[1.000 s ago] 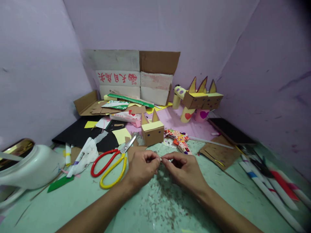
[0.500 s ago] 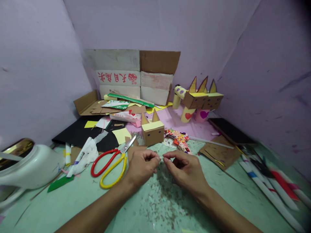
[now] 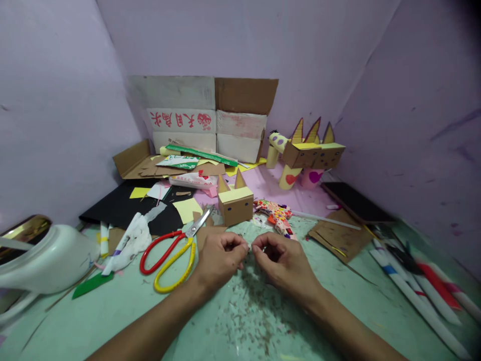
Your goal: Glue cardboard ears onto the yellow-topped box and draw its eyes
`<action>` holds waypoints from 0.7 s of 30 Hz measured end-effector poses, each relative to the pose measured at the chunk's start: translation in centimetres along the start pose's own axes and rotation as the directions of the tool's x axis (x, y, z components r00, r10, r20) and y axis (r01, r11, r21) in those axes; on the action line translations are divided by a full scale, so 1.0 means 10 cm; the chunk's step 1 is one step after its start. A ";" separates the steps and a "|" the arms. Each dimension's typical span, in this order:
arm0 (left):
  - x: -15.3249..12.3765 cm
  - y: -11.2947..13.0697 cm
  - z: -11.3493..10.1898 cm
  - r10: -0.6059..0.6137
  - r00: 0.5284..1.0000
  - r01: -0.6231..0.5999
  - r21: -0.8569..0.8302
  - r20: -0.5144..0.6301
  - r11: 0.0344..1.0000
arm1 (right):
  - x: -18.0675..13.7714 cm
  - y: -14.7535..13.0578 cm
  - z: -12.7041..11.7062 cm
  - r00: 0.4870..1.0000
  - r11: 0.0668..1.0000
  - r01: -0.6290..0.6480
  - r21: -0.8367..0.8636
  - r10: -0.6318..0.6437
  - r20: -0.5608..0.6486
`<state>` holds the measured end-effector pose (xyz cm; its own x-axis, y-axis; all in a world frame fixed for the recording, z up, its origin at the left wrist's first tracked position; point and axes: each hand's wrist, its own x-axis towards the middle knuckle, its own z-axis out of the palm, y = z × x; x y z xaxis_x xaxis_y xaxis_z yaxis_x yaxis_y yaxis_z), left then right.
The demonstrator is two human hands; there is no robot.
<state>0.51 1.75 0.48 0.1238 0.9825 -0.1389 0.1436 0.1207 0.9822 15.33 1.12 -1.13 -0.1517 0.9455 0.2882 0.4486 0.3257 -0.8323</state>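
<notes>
My left hand point(image 3: 223, 253) is closed in a pinch over the green tabletop, thumb against the index finger; whatever lies between the tips is too small to name. Close beside it, my right hand point(image 3: 278, 258) is likewise curled with thumb and index fingertips together, and a tiny pale bit seems to show where the two hands meet. Just behind them stands a small cardboard box head point(image 3: 236, 208) with two pointed ears and dots for eyes. Scissors point(image 3: 186, 240) with one red and one yellow handle lie left of my left hand. Small scraps point(image 3: 259, 311) litter the table between my forearms.
A white watering can point(image 3: 56, 255) stands at left. Behind are an unfolded carton point(image 3: 184, 120), paper scraps and black sheets point(image 3: 108, 205). Finished cardboard figures point(image 3: 313, 155) stand back right. Patterned cloth point(image 3: 278, 215) lies behind my right hand; markers point(image 3: 417, 286) lie at far right.
My right hand's fingertips have drawn together and moved slightly closer to my left hand. The left hand and the things around stay nearly as they were.
</notes>
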 end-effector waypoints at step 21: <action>0.04 0.11 -0.11 -0.209 0.963 0.221 -0.056 0.172 0.974 | 0.01 0.02 -0.11 0.954 0.943 0.247 -0.221 -0.197 0.226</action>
<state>-0.36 2.45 1.63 0.2580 0.8963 -0.3606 0.1124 0.3429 0.9326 16.40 1.24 -0.72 -0.4322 0.8384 0.3320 0.5806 0.5404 -0.6089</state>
